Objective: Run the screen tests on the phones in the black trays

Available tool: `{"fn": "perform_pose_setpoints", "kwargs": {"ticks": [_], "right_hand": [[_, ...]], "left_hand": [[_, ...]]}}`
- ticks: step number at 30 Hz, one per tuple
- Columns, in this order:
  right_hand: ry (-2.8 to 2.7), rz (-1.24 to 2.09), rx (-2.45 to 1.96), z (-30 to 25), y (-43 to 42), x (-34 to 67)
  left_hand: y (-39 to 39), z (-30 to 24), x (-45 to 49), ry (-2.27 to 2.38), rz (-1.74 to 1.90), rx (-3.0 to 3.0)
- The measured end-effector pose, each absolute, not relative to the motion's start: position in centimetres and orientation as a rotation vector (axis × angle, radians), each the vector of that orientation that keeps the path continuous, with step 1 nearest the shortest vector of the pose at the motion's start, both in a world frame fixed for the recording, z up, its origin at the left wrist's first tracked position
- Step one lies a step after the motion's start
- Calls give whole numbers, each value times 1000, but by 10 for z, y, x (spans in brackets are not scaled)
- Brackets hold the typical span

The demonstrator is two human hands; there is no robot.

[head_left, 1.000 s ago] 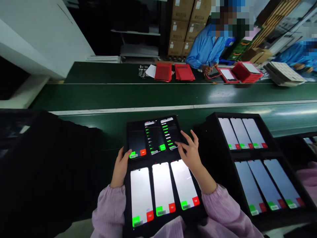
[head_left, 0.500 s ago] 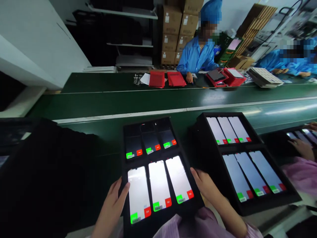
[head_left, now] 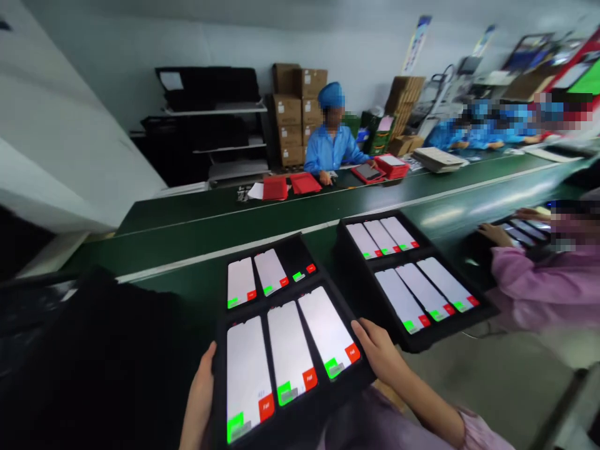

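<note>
Tray with six phones in it lies between the left hand, at its left edge, and the right hand, at its right, though I cannot tell whether either's fingers clamp it, with another tray to its right and the green bench beyond it.

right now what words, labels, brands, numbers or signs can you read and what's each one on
"Fail": red square on front-left phone, near tray
"Fail": red square on front-middle phone
"Fail": red square on front-right phone
Too small or blurred: other red squares, green squares, grey stickers, carton labels, wall banners
</note>
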State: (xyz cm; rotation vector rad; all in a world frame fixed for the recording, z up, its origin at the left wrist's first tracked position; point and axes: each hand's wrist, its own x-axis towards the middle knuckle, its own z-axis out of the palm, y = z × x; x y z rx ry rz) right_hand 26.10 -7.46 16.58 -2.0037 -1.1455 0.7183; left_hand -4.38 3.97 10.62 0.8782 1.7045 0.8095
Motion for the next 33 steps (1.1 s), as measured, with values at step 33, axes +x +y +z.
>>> {"fn": "perform_pose_setpoints", "kwargs": {"ticks": [33], "right_hand": [[-1474, 604, -1513, 116, -115, 238]], "left_hand": [[-29, 70, 68, 1442, 782, 1371]]}}
